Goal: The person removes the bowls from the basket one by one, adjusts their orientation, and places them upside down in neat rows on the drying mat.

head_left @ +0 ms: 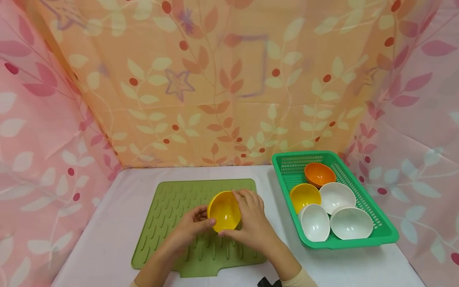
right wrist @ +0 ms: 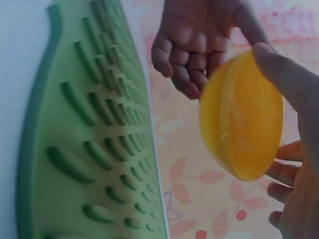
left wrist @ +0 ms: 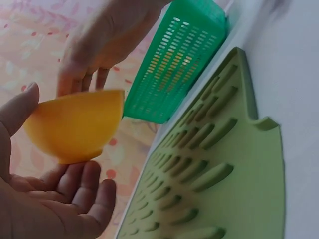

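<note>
A yellow bowl (head_left: 224,211) is up over the green drying mat (head_left: 172,223), its inside turned toward the head camera. My left hand (head_left: 190,227) holds it from the left, thumb at the rim and fingers under the base, as the left wrist view shows. From the other side my right hand (head_left: 255,223) grips the bowl between thumb and fingers. In the right wrist view the bowl (right wrist: 241,117) appears on edge, with the right thumb (right wrist: 279,69) on its upper part.
To the right a green basket (head_left: 385,235) holds an orange bowl (head_left: 319,174), another yellow bowl (head_left: 305,197) and several white bowls (head_left: 351,224). A white cloth (head_left: 104,239) covers the table. Patterned curtains (head_left: 215,79) stand behind and at both sides.
</note>
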{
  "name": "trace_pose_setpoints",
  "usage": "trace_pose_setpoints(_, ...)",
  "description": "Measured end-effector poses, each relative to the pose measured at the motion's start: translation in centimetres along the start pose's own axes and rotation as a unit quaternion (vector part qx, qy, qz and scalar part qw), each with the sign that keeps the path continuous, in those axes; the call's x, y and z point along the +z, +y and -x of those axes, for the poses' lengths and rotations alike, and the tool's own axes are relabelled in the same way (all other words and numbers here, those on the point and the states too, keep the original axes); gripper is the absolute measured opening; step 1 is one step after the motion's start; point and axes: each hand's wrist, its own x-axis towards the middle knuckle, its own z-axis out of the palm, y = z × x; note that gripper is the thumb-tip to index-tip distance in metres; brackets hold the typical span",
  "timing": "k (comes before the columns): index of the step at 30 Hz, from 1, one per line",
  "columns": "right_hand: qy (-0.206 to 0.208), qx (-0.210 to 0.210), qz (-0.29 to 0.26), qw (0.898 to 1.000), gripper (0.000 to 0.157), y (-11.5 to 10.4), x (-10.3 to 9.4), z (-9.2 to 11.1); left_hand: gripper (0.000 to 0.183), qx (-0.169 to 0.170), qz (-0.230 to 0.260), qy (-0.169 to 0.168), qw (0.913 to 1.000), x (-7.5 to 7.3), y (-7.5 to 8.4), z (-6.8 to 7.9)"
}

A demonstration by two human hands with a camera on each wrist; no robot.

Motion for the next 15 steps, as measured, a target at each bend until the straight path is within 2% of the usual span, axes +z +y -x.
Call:
trace_pose_setpoints(4, -0.016, 0.063, -0.077, 0.995, 0.093, -0.2, -1.1, -0.1, 0.067, 0.022, -0.022, 0.041, 0.9987, -0.4, 0.3, 0.2)
trace_pose_setpoints(7, -0.023, 0.108, -0.128, 0.986, 0.084, -0.2, -1.7, -0.2, 0.07, 0.052, -0.068, 0.067, 0.994, -0.6, 0.5, 0.3)
trace_pose_setpoints(11, -0.04, 0.152, -0.182, 0.971, 0.079, 0.0, -2.0, -0.5, 0.075, 0.11, -0.147, 0.092, 0.9787, -0.9, 0.7, 0.5)
trace_pose_setpoints(15, -0.066, 0.171, -0.209, 0.961, 0.083, 0.5, -1.7, -0.5, 0.077, 0.165, -0.207, 0.094, 0.9598, -0.9, 0.8, 0.7)
